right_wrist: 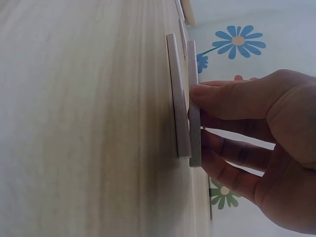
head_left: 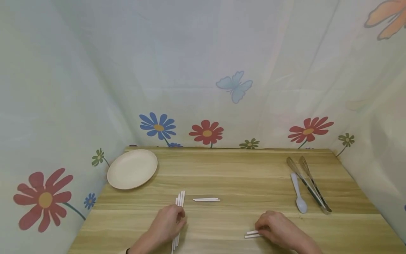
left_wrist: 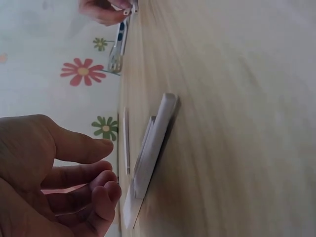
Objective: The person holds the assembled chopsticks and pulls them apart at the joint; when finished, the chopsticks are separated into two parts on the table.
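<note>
Several slim white sticks (head_left: 182,198) lie side by side, running front to back at the left of the table's front part. Over them is my left hand (head_left: 166,224), partly covering them; in the left wrist view its thumb and fingers are loosely bent, with nothing between them, beside the sticks (left_wrist: 155,143). My right hand (head_left: 279,227) pinches one white stick (right_wrist: 192,61) between thumb and fingers. Along that one, on the tabletop, lies a second white stick (right_wrist: 177,94). Farther back, between the hands, a small group of white sticks (head_left: 206,199) lies crosswise.
A round cream plate (head_left: 132,169) sits at the back left corner of the wooden table (head_left: 222,173). At the right are metal tongs (head_left: 312,187) with spread arms and a pale spoon (head_left: 298,192) beside them. Flower-printed curtains (head_left: 177,70) enclose the table's back and sides.
</note>
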### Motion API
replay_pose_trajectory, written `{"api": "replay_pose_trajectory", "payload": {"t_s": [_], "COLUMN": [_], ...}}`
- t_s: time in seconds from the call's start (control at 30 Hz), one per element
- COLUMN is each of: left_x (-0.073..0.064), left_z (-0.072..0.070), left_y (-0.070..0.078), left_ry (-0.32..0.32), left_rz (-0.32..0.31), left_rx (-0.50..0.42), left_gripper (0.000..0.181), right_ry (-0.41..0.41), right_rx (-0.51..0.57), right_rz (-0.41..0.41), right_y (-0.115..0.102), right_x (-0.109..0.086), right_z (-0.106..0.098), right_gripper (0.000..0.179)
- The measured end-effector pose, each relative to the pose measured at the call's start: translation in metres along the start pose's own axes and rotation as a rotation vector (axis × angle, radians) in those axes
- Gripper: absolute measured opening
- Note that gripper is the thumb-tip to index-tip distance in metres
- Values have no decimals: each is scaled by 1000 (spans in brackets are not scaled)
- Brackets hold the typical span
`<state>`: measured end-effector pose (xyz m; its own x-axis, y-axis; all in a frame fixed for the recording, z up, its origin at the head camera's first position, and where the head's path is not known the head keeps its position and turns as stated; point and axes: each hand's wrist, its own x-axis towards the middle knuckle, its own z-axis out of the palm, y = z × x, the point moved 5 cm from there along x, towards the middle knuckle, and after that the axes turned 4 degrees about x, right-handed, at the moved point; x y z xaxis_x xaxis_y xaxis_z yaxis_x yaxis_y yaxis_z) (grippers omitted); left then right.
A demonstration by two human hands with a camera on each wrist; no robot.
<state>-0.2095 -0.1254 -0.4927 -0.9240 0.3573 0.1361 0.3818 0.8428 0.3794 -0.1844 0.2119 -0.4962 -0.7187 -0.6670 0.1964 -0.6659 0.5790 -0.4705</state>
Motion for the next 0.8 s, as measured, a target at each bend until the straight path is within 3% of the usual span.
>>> {"api": "replay_pose_trajectory", "payload": {"t_s": [0.17, 0.5, 0.8], "left_x": [-6, -15, -17], "left_z": [3, 5, 10], "left_y": [-2, -3, -4], "left_ry": [-13, -51, -73], "left_rz": [-23, -64, -57], "left_rx": [15, -24, -40], "left_gripper": [9, 14, 18], "right_ry": [15, 24, -5], "right_rx": [-20, -30, 6], "right_rz": [-15, -42, -7], "right_y": [-1, -2, 1], "right_x": [1, 1, -1], "right_z": [0, -1, 0], "right_gripper": [12, 10, 12]}}
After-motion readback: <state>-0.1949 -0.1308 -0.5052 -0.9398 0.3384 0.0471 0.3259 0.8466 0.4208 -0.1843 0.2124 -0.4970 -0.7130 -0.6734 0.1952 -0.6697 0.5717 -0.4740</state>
